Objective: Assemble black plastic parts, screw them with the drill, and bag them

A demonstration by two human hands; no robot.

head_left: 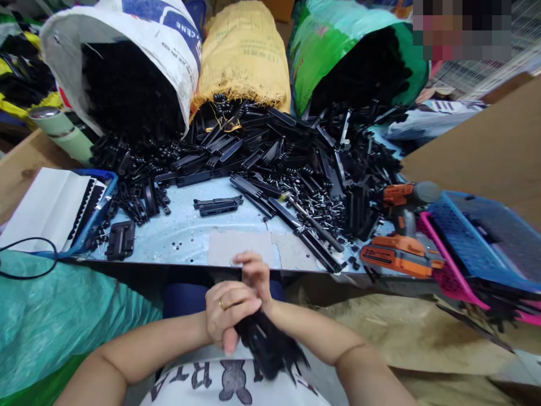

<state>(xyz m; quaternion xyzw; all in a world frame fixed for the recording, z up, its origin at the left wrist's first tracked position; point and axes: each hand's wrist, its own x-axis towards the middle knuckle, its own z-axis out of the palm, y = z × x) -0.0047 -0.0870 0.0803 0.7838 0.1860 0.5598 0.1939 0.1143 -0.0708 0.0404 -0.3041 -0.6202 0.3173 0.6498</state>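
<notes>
A pale blue sheet-metal workbench [177, 225] runs across the view, scuffed and dotted with small bits; at its back lie 3 sacks on their sides, mouths toward the person: a white woven sack [169, 51] with blue print, a coarse yellow sack [245, 51] with a frayed edge, and a glossy green sack [329, 51]; from them a heap of black plastic parts [287, 152], long flat bars and short ribbed clips, spreads over most of the top; a grey cardboard scrap [240, 248] lies at the near edge; an orange cordless drill [401, 254] rests at the right, just beside a perforated blue basket [465, 225] and a pink basket [443, 276]; a blue tray [107, 180] sits at the left, near crinkled teal plastic sheeting [51, 316]; below the bench edge, over the lap, the left hand [230, 318], wearing a gold ring, is wrapped around the upper end of a bundle of black plastic strips [270, 347], thin, matte and blurred, fanning downward; the right hand [253, 276] sits above it, fingers loosely curled; whether it pinches anything cannot be told.
</notes>
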